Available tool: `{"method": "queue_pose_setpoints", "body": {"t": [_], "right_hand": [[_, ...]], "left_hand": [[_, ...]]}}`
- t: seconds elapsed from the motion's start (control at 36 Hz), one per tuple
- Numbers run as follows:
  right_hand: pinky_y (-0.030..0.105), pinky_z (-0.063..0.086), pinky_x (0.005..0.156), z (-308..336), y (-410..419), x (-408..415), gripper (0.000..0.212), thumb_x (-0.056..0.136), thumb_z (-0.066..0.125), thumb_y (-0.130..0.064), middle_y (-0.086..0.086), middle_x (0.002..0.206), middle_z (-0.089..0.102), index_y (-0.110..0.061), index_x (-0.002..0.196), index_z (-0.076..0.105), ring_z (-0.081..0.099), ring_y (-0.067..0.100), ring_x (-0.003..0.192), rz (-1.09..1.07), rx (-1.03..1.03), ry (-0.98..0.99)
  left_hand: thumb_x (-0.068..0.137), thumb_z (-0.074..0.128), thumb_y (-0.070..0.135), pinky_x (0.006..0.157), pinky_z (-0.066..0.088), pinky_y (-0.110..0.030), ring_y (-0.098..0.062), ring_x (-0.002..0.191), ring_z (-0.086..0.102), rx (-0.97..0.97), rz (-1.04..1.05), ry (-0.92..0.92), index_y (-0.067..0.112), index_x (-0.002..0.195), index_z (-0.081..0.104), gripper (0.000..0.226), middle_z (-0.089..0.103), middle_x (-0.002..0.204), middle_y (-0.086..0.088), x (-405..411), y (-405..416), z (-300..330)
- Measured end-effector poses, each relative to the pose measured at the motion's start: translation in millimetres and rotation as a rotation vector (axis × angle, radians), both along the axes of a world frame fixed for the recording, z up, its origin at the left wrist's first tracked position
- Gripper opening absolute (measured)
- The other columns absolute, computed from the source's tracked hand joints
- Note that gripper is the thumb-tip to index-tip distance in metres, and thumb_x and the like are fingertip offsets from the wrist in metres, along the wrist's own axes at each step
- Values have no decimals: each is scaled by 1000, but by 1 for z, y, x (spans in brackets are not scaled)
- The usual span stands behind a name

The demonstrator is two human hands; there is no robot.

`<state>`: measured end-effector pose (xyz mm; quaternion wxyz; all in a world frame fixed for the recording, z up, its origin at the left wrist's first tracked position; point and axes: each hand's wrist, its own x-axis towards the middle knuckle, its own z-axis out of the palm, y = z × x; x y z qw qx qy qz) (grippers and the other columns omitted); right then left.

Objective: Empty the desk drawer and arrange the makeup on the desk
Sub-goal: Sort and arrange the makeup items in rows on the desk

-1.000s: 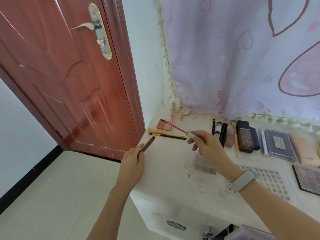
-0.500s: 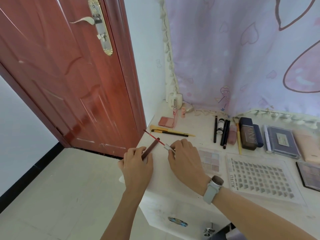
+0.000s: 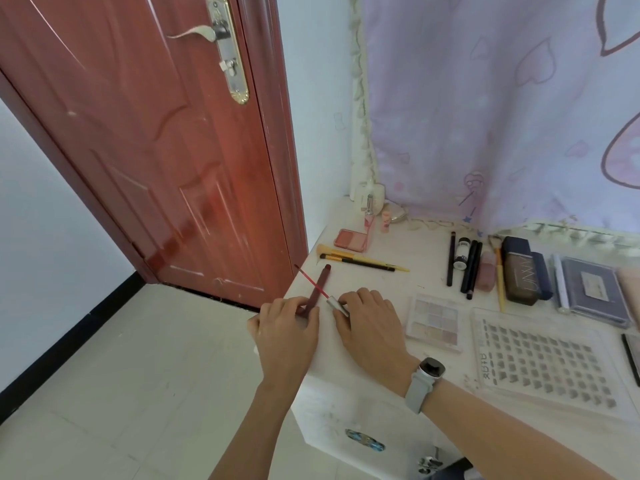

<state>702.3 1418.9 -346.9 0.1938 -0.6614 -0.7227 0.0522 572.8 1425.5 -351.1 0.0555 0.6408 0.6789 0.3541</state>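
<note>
This is a bedroom at home: a red wooden door [image 3: 145,140], a purple heart curtain [image 3: 502,109], and a white desk [image 3: 374,341] with makeup.

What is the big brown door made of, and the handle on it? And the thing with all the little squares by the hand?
The door looks like wood with glossy reddish-brown varnish: it shines and shows carved panels. Its handle and plate look like metal, silvery and gold, gleaming. The palette by the right hand seems clear glossy plastic holding pale powder squares, though that's only a guess.
</note>
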Motion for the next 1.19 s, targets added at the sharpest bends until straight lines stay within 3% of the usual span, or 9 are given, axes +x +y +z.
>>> {"method": "queue_pose_setpoints", "body": {"t": [0.39, 0.78, 0.92, 1.06, 1.19], "right_hand": [[28, 34, 87, -3, 3, -1, 31, 97, 37, -38, -1, 111, 51, -20, 119, 49, 42, 17, 99, 47, 4, 19], [30, 37, 91, 22, -6, 22, 42, 94, 43, -37, 0, 120, 52, -18, 132, 44, 48, 17, 109, 114, 56, 125], [28, 27, 101, 38, -17, 67, 47, 92, 46, -41, -4, 133, 44, -24, 136, 41, 36, 15, 125, 185, 16, -54], [35, 16, 111, 38, -31, 107, 73, 85, 41, -63, -5, 152, 18, -33, 145, 15, 17, 17, 139, 202, -184, -331], [37, 21, 110, 38, -31, 129, 79, 81, 39, -67, -4, 152, 23, -34, 147, 9, 23, 17, 136, 203, -246, -425]], "left_hand": [[75, 73, 16, 78, 32, -34, -22, 84, 58, 65, -30, 51, 17, 91, 73, 16, 63, 88, 0, -4, -1, -7], [82, 67, 20, 86, 30, -33, -22, 98, 54, 5, -67, -14, 16, 106, 68, 24, 60, 103, -1, -6, -3, 1], [84, 65, 20, 92, 29, -32, -19, 103, 52, 28, -134, -19, 18, 106, 67, 23, 59, 107, 2, 3, -8, 8], [79, 70, 13, 93, 33, -36, -24, 104, 54, 105, -206, -22, 14, 105, 67, 26, 61, 107, -2, 21, -17, 14], [82, 67, 13, 92, 28, -27, -18, 107, 52, 84, -281, -98, 16, 108, 66, 26, 61, 110, 1, 36, -21, 21]]}}
